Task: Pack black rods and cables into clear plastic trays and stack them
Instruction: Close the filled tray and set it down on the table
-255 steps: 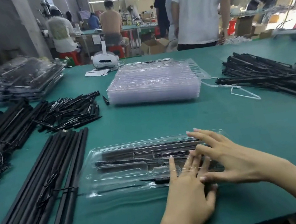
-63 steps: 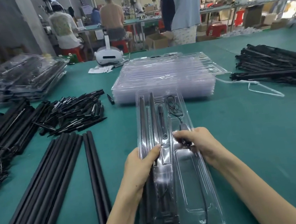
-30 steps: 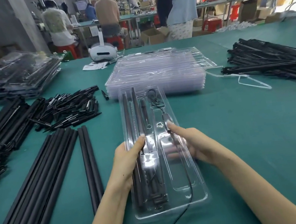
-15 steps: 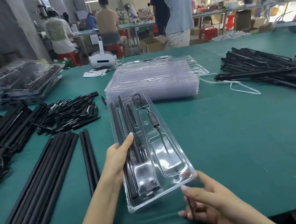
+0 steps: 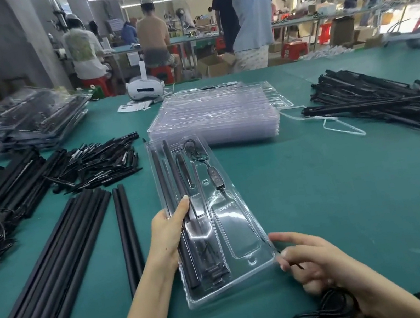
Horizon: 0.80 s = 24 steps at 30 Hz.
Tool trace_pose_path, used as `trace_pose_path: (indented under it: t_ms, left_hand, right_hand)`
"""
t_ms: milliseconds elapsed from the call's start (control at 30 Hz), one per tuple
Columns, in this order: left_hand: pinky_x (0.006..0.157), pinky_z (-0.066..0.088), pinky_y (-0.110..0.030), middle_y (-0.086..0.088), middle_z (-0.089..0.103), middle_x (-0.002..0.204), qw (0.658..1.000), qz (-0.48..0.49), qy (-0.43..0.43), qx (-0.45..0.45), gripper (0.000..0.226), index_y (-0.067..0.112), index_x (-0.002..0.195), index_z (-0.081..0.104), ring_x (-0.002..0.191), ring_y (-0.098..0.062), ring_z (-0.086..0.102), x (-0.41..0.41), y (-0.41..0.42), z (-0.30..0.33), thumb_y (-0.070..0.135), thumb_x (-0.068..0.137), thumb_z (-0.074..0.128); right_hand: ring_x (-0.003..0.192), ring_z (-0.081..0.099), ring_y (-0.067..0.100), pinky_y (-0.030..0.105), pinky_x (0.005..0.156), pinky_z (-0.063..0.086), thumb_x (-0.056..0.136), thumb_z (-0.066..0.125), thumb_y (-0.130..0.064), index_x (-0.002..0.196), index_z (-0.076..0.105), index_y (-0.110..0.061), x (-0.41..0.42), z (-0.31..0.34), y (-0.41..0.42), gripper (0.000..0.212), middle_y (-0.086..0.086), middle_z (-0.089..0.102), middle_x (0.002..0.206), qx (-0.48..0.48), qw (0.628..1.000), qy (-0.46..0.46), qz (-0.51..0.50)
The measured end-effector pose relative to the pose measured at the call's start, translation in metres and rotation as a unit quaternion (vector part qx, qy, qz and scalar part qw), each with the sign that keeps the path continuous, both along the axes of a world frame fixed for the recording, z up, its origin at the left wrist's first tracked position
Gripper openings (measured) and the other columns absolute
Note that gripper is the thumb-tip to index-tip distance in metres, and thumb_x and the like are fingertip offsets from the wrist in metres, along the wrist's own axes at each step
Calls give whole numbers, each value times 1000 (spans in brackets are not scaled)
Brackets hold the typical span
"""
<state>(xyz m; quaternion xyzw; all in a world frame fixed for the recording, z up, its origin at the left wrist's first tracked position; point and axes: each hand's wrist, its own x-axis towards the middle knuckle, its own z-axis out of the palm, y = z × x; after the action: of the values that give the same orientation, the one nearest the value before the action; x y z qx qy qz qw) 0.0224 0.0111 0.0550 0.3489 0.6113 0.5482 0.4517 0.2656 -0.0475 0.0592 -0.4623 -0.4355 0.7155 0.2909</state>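
Observation:
A clear plastic tray (image 5: 239, 236) lies lengthwise in front of me on the green table, tilted slightly left. Black rods (image 5: 182, 218) fill its left slots. A black cable with an inline switch (image 5: 214, 177) runs down its right side and leaves at the near right corner. My left hand (image 5: 169, 231) grips the tray's left edge, thumb on the rods. My right hand (image 5: 316, 263) sits at the near right corner and pinches the thin cable there. The cable's coiled end (image 5: 323, 311) lies under my right wrist.
A stack of empty clear trays (image 5: 213, 117) stands behind the tray. Long black rods (image 5: 55, 265) lie at the left, small black parts (image 5: 94, 163) and cabled pieces beyond them. Filled trays (image 5: 21, 120) are stacked far left. Another black pile (image 5: 387, 103) is at the right. People work behind.
My right hand has moved up from below the tray to its near right corner, pinching the cable. The tray sits a little nearer and my left hand keeps its grip.

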Motion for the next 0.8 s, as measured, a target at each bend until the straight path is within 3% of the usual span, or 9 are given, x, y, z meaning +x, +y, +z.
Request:
trace_pose_path:
  t_ms: [33,133,200,267,333,400,533,667,800]
  left_hand:
    - [89,43,-29,-4,68,92,1000,3,-2,2,32,5,93,62,90,-17,61,0,1,0,36,88,65]
    - [78,44,-25,-2,69,89,1000,6,-5,6,29,9,88,64,87,-16,62,3,1,-1,37,88,65]
    - [69,41,-21,0,69,86,1000,13,-9,12,26,11,85,63,83,-12,62,3,0,-1,37,87,65]
    - [70,44,-21,2,70,85,1000,11,-6,18,24,12,88,67,83,-11,64,3,-1,-1,36,88,64]
    - [88,49,-31,-3,72,95,1000,13,-5,15,31,7,100,68,92,-17,65,3,-3,-1,35,89,62]
    - [102,43,-43,-7,70,106,1000,17,-17,11,43,4,113,64,103,-23,63,3,-5,-2,39,88,62]
    - [109,35,-51,-15,57,131,997,14,-73,22,86,2,137,44,124,-32,52,3,-7,-1,53,72,67]
    - [109,34,-54,-19,51,136,995,14,-101,24,91,3,138,43,126,-36,48,3,-9,0,55,68,69]
    - [108,36,-53,-18,56,130,996,16,-90,20,77,0,131,49,123,-34,51,1,-9,-2,51,75,67]
  right_hand:
    - [39,28,7,13,33,25,87,61,-13,119,58,-10,1,0,1,32,3,57,66,14,1000,-16,22]
    - [45,52,12,21,41,45,75,69,-47,109,60,-3,-7,8,3,57,5,67,76,54,990,-83,99]
    - [56,65,19,25,50,53,79,70,-49,107,58,2,-15,12,5,60,7,68,74,46,990,-88,104]
    - [59,68,21,25,51,53,88,64,-39,99,57,3,-22,14,8,44,7,67,67,52,990,-96,93]
    - [55,66,20,25,49,52,95,54,-32,93,56,-1,-28,13,7,31,5,65,62,82,986,-124,75]
    - [49,61,22,25,45,50,98,45,-34,97,54,-4,-32,11,1,32,5,62,59,106,982,-148,57]
    - [35,42,11,18,35,35,94,36,-54,119,36,-33,-35,9,-13,32,6,57,55,20,996,-68,62]
    - [28,23,5,11,30,19,86,41,-55,94,43,-19,-35,8,-15,37,-2,49,45,-37,999,1,27]
    - [36,38,11,15,35,29,76,60,-43,103,58,-9,-36,7,-11,43,8,62,64,12,999,-30,-12]
